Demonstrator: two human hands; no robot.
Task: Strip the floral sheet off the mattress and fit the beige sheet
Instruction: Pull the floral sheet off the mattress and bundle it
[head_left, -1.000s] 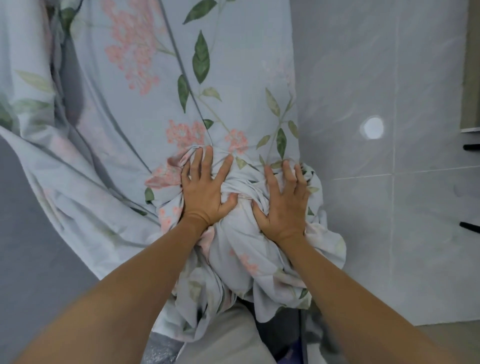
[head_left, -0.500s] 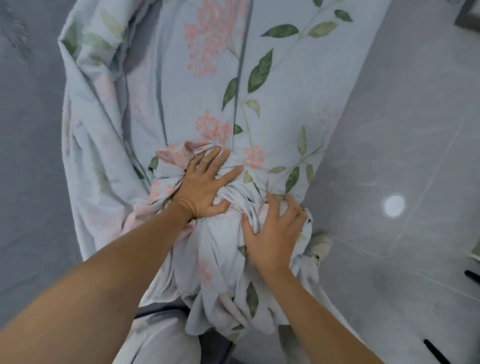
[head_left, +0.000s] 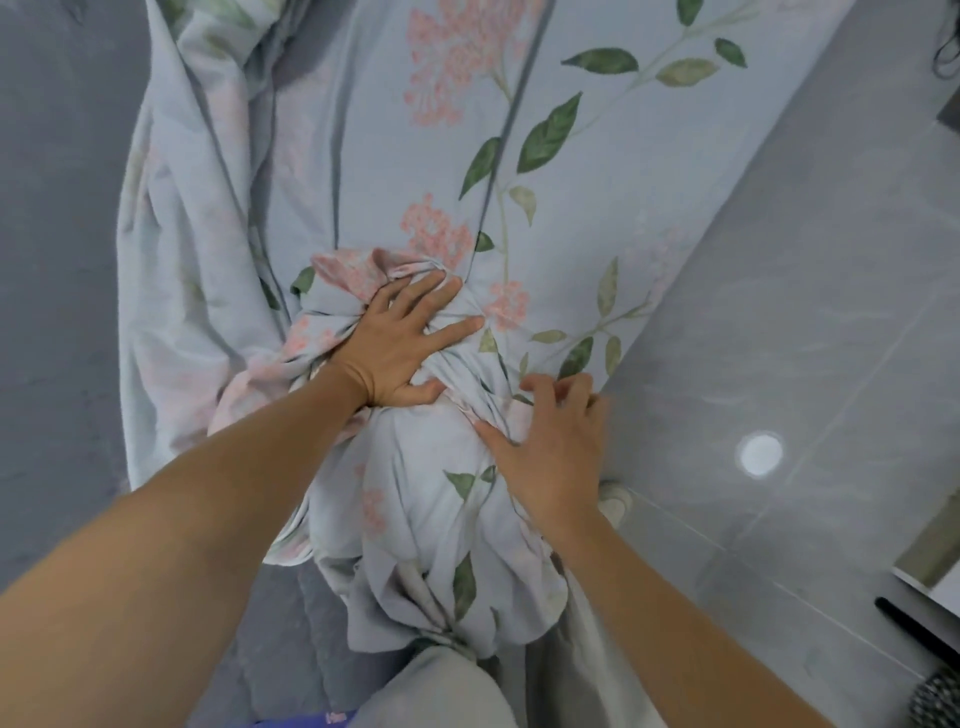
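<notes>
Clearly one sheet (head_left: 571, 218) shows, with two hands on it. At the left lies grey mattress (head_left: 57, 260), bare beside the cloth. The sheet is pale blue-grey, printed with pink flower clusters, green leaves and thin stems, and it runs from the top of the view down to a bunched, creased wad in front of the person. The left hand (head_left: 400, 343) lies on top of that wad with its fingers spread and nearly straight, pressing the folds, the thumb tucked against the cloth. The right hand (head_left: 550, 457) sits just beside it, lower on the wad, fingers bent at the tips and digging into the fabric. At the right is grey tiled floor (head_left: 810, 332) with one bright round glint (head_left: 761, 453) on it.
</notes>
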